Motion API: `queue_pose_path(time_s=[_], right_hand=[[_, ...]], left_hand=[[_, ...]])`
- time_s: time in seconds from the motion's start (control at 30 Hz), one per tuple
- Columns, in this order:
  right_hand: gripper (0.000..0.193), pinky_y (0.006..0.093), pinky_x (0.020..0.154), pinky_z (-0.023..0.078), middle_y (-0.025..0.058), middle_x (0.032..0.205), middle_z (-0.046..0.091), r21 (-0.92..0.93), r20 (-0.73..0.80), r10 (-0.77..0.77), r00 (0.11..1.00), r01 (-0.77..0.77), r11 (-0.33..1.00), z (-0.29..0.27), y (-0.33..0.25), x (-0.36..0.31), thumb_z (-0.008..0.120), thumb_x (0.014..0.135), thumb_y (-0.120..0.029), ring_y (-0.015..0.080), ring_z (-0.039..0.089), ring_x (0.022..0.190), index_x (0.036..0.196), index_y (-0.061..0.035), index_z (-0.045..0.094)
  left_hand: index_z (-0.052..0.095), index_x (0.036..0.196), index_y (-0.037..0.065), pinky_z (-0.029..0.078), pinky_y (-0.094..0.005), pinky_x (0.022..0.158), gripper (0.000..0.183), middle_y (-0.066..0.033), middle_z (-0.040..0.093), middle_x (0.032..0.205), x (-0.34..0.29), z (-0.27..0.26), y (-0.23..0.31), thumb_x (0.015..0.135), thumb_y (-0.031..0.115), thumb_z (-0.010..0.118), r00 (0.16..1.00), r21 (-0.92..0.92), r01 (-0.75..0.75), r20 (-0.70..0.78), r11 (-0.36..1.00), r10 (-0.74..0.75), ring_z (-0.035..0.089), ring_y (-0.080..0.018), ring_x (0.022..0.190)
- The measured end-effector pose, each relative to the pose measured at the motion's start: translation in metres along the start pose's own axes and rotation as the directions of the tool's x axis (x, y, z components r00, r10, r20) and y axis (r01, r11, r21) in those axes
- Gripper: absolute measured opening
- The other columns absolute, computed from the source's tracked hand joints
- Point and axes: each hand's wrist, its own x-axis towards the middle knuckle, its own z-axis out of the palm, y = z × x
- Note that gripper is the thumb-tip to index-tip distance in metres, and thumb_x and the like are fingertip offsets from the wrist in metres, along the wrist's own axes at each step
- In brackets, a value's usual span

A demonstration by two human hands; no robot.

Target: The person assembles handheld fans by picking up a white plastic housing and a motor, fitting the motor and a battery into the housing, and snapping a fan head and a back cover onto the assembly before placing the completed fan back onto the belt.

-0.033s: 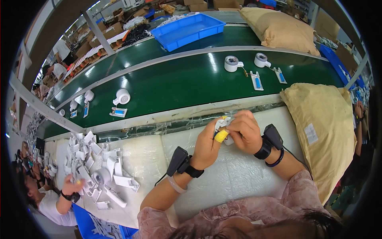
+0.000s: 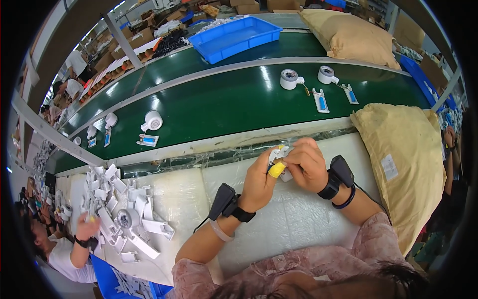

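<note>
Over the pale, plastic-covered bench [image 2: 279, 224], my two hands meet around a small white plastic part [image 2: 275, 155]. My left hand [image 2: 259, 180] is closed on it, with a yellow wrap [image 2: 276, 170] at the thumb end and another bit of yellow near the index fingertip. My right hand [image 2: 309, 167] has its fingers bent and pinched against the same part. A bit of white plastic [image 2: 286, 175] shows just below the fingers. My fingers cover most of the part, so its full shape is hidden.
White plastic casings [image 2: 112, 199] lie heaped at left, beside a round-headed fan [image 2: 128, 219]. A co-worker's hand [image 2: 87, 228] is near them. A green conveyor [image 2: 214, 107] carries several fan units. A tan sack [image 2: 398, 164] stands right; a blue tray [image 2: 236, 40] sits beyond.
The co-worker's hand has shifted slightly left, away from the heap. The round-headed fan in the heap has moved a little. My hands look unchanged.
</note>
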Motion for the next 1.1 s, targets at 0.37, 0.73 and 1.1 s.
queue_pose_path(time_s=[0.37, 0.73, 1.1], right_hand=[[0.020, 0.0380, 0.079, 0.047, 0.0073, 0.082, 0.061, 0.020, -0.002, 0.047, 0.999, -0.047, 0.999, 0.005, -0.001, -0.003, 0.072, 0.070, 0.002, 0.0282, 0.058, 0.078, 0.086, -0.0040, 0.061], [0.031, 0.0381, 0.085, 0.045, 0.0163, 0.109, 0.056, 0.004, 0.086, 0.271, 0.959, -0.273, 0.962, 0.004, 0.008, -0.003, 0.064, 0.084, -0.004, 0.0303, 0.056, 0.098, 0.113, -0.0016, 0.053], [0.039, 0.0423, 0.091, 0.046, 0.0173, 0.116, 0.057, -0.352, 0.067, 0.427, 0.902, -0.379, 0.856, -0.006, 0.117, 0.030, 0.064, 0.079, 0.002, 0.0374, 0.054, 0.111, 0.116, -0.0059, 0.057]], left_hand=[[0.057, 0.118, 0.002, 0.043, -0.0212, 0.050, 0.027, -0.0027, 0.063, 0.078, 0.005, -0.001, -0.001, 0.099, 0.020, 0.048, 0.991, 0.065, -0.126, -0.045, 0.990, 0.130, 0.055, -0.0070, 0.061], [0.051, 0.118, 0.002, 0.058, -0.0341, 0.063, 0.042, -0.0104, 0.065, 0.096, 0.038, -0.066, -0.024, 0.101, 0.039, 0.043, 0.920, -0.687, 0.297, 0.020, 0.663, -0.392, 0.066, -0.0209, 0.077], [0.047, 0.130, -0.001, 0.050, -0.0343, 0.092, 0.035, -0.0124, 0.051, 0.128, 0.043, -0.075, -0.044, 0.096, 0.006, 0.046, 0.885, -0.556, 0.071, -0.348, 0.828, -0.310, 0.052, -0.0204, 0.116]])
